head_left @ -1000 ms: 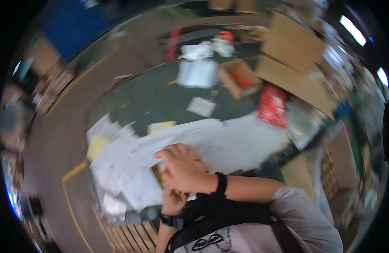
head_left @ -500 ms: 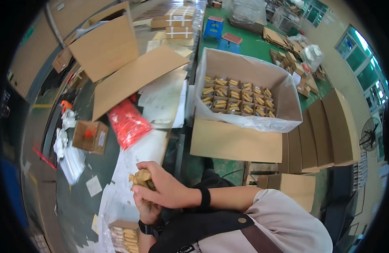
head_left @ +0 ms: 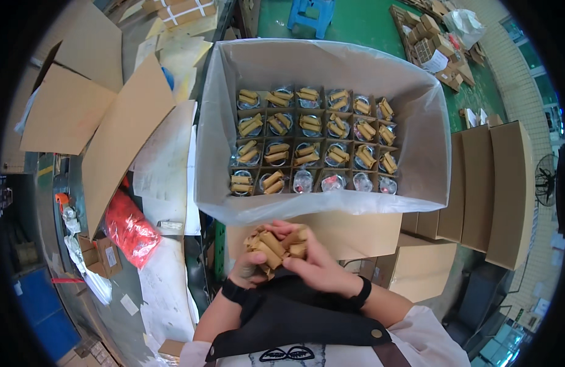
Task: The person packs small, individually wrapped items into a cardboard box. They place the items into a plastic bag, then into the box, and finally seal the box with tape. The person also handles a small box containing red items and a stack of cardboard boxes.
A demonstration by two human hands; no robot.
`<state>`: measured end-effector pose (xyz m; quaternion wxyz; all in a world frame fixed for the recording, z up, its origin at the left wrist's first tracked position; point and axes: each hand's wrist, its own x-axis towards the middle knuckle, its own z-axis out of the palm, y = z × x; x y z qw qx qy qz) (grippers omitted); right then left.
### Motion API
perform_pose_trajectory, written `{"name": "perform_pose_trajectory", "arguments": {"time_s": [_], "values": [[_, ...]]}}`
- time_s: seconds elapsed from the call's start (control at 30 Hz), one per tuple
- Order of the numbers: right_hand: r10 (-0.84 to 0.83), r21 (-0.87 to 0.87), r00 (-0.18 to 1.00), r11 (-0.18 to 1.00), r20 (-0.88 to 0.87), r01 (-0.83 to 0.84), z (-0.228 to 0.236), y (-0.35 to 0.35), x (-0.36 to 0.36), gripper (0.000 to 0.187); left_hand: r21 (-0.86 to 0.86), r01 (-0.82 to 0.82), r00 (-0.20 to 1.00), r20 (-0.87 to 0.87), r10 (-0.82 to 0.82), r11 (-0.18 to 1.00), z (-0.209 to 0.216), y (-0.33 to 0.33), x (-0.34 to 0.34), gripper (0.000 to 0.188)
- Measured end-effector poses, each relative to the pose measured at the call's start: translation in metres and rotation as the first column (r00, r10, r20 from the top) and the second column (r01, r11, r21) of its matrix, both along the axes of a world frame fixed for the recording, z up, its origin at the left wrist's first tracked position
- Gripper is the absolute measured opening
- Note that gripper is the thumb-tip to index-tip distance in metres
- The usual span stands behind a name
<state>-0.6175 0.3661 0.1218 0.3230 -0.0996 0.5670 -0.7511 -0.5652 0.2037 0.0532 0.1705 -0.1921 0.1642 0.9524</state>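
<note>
A bunch of small brown paper-wrapped rolls (head_left: 270, 247) is held between my two hands, in front of the big box. My left hand (head_left: 248, 270) is closed round the left side of the bunch, and my right hand (head_left: 318, 266) grips its right side. Just beyond stands a large carton (head_left: 331, 64) lined with clear plastic and split into cells by cardboard dividers. Pairs of brown rolls (head_left: 310, 125) lie on plastic-wrapped round items in the far rows and the two leftmost near cells. Clear-wrapped items (head_left: 333, 182) show uncovered in the other near cells.
To the left, a worktable (head_left: 120, 321) carries papers, a red plastic bag (head_left: 130, 229) and a leaning cardboard sheet (head_left: 126, 140). Tall folded cartons (head_left: 509, 189) stand at the right. Behind the box is a blue stool (head_left: 312, 17); a loaded pallet (head_left: 438, 52) is at far right.
My view has swung right, so the lined carton is now straight ahead. Both hands have gone from over the worktable to the carton's near side, and several brown rolls now show in them.
</note>
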Motion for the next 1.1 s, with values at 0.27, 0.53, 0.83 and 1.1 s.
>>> {"name": "perform_pose_trajectory", "arguments": {"time_s": [0.27,0.53,0.83,1.1], "values": [[0.022,0.489,0.961,0.864,-0.275,0.120,-0.063,0.081,-0.154,0.041,-0.120,0.124,0.991,-0.028,-0.128,0.985,-0.018,0.012,-0.104,0.062],[0.905,0.647,0.244,-0.043,0.348,-0.762,-0.157,0.096,-0.121,0.032,-0.318,0.442,0.840,0.475,-0.263,0.838,-0.072,0.008,-0.097,0.050],[0.871,0.961,0.417,0.189,-0.259,0.202,-0.141,0.032,-0.156,0.048,-0.329,0.504,0.845,0.381,-0.377,0.798,-0.049,0.014,-0.081,0.057],[0.579,0.846,0.787,0.513,-0.214,-0.147,-0.151,0.034,-0.139,0.054,-0.216,0.291,0.938,0.255,-0.234,0.932,-0.037,0.013,-0.093,0.059]]}}
